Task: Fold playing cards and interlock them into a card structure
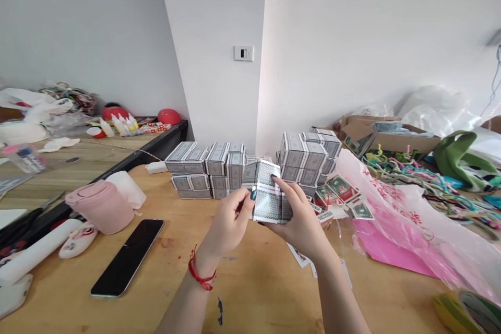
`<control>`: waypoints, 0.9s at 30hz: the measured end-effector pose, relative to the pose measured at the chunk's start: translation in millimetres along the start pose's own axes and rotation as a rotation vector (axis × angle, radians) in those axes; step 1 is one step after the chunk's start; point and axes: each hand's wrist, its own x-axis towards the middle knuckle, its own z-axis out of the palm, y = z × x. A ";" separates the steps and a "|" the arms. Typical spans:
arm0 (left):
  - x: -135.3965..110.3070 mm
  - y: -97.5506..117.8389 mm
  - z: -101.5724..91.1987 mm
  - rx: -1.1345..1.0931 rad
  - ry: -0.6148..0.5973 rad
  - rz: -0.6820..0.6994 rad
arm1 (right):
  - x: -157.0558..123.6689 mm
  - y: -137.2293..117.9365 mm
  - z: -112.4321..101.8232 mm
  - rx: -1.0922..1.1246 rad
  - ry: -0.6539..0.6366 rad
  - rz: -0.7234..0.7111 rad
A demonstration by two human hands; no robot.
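Note:
Between my two hands is a block folded from playing cards (pixel 268 203), with grey patterned backs and a glossy sheen on its front. My left hand (pixel 230 219) pinches its left edge between thumb and bent fingers. From the right, my right hand (pixel 299 214) grips the block, fingers on top and thumb under it. Behind it stand stacks of similar card blocks, one stack at the left (pixel 190 167) and a taller one at the right (pixel 303 159). The block hides part of the row between them.
Red and green card boxes (pixel 338 190) lie right of the hands, beside a pink plastic sheet (pixel 395 214). A black phone (pixel 128 257) and a pink roll (pixel 100 206) lie at left. Loose cards (pixel 298 255) are under my right wrist. Yellow tape (pixel 465 313) sits at front right.

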 end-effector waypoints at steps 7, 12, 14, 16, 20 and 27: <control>1.5 2.8 8.6 0.141 0.082 0.037 | -0.9 -0.5 -1.0 0.065 -0.038 0.120; 6.2 -9.4 7.0 -0.031 0.101 -0.044 | -1.5 11.6 -13.6 0.212 -0.099 0.090; 7.6 -13.1 5.7 -0.125 0.115 -0.064 | -0.8 18.4 -15.3 0.320 -0.059 0.113; 8.6 -15.5 6.1 -0.175 0.143 -0.076 | 0.6 22.7 -12.9 0.445 -0.019 0.199; 9.5 -17.4 12.5 -0.157 0.217 -0.088 | 4.4 20.5 -1.1 0.532 0.052 0.388; 7.9 -14.5 25.7 -0.098 0.245 -0.103 | 5.3 13.1 1.9 0.435 0.188 0.475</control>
